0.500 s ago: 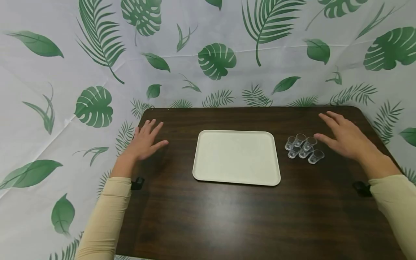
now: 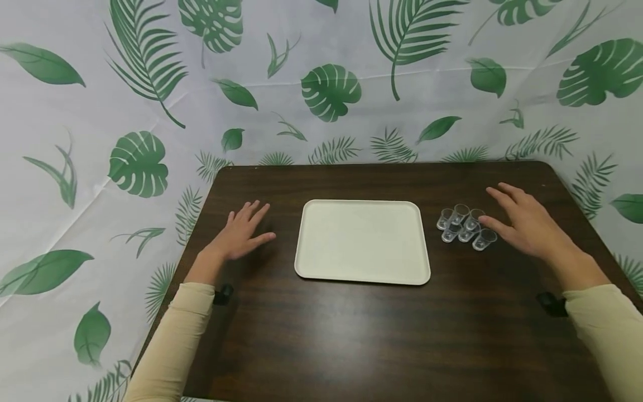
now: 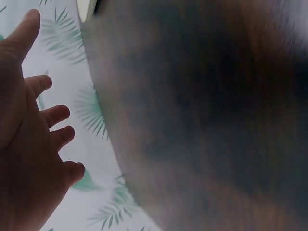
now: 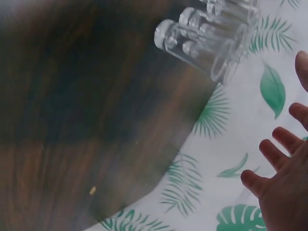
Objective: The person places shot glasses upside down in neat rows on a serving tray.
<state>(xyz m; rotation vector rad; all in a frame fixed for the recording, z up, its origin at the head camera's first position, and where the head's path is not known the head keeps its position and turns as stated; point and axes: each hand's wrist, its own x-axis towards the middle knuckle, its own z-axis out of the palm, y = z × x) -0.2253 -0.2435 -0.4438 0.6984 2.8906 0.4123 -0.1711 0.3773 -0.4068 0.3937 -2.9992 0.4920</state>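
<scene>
At right of center, six clear shot glasses (image 2: pixel 471 226) stand clustered off the tray (image 2: pixel 361 240), and with nothing gripped, the handling appears not yet begun. A person's right hand (image 2: pixel 529 223), near the glasses, and left hand (image 2: pixel 240 235), at center left, both have fingers spread apart. The glasses are thick-bottomed; the tray, mid-frame, is a cream rectangle with rounded corners on a dark, glossy wood-grain table (image 2: pixel 321 340) before a leaf-print cloth (image 2: pixel 301 44).
</scene>
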